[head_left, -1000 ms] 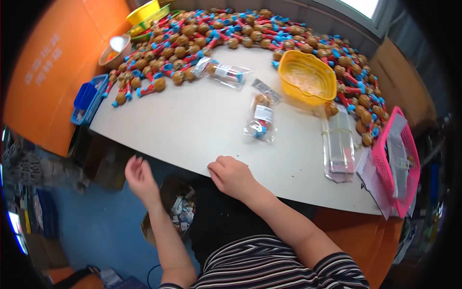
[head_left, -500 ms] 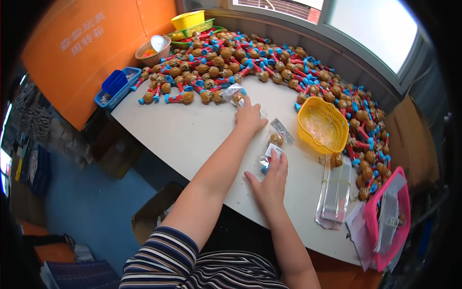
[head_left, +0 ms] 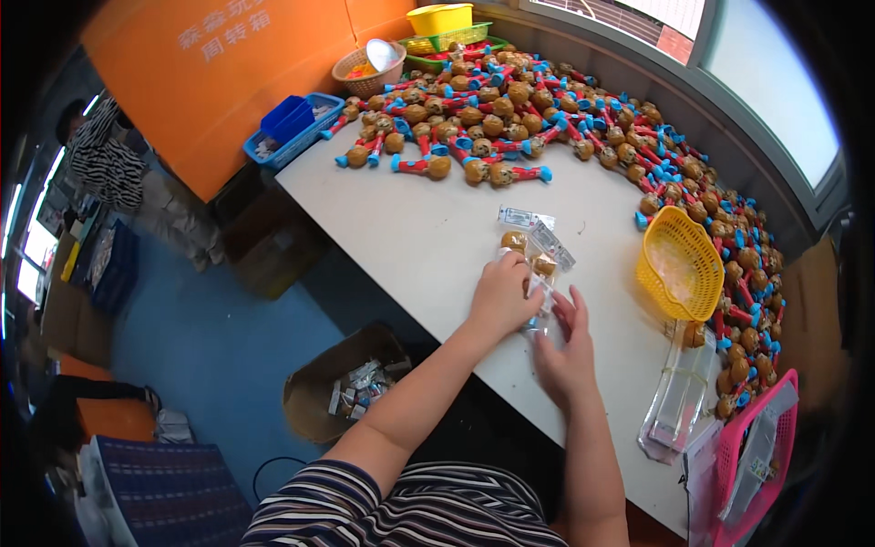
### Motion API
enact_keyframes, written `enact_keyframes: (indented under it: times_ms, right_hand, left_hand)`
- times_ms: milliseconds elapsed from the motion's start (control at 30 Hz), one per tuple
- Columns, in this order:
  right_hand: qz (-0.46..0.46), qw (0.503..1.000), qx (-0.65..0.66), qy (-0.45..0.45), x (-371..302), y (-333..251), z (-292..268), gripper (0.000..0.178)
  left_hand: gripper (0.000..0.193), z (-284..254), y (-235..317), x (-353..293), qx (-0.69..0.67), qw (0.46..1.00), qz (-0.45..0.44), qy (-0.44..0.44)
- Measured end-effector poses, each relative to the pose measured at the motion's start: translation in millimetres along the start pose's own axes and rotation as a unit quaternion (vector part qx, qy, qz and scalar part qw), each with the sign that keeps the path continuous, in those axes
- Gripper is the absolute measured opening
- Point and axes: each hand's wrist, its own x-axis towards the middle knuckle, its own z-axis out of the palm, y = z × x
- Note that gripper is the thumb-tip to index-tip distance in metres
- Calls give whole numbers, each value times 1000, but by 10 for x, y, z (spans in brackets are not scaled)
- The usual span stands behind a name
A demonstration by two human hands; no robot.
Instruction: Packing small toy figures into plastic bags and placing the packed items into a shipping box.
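Two clear-bagged toys with round brown heads lie side by side on the white table (head_left: 383,228), their printed header strips pointing away from me. My left hand (head_left: 501,294) curls over the left bagged toy (head_left: 513,241), fingers wrapped round it, hiding most of its body. Beside it, the right bagged toy (head_left: 544,265) shows its head; a small white piece lies at the left fingertips. My right hand (head_left: 567,351) is at the near end of this bag, thumb and fingers apart, touching or almost touching the plastic.
A large heap of red, blue and brown toys (head_left: 497,105) runs along the back and right. A yellow basket (head_left: 652,273), flat clear bags (head_left: 670,410) and a pink basket (head_left: 729,447) stand right. Below left is a cardboard box (head_left: 305,392) of small packets. A person (head_left: 114,164) is far left.
My left hand has drawn a bagged toy from the heap's edge back beside the other one. The right hand has slid nearer the bag's lower end. The view has shifted left.
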Motion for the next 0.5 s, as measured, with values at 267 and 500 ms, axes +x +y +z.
enact_keyframes:
  times_ms: [267, 500]
  right_hand:
    - [-2, 995, -54, -85, -354, 122, -569, 44]
    - [-70, 997, -30, -23, -1040, 683, -1643, 19]
  left_hand:
    - [40, -1438, -1256, -1765, -284, 942, -133, 120]
    - [30, -674, -2446, -3900, -183, 909, -373, 33]
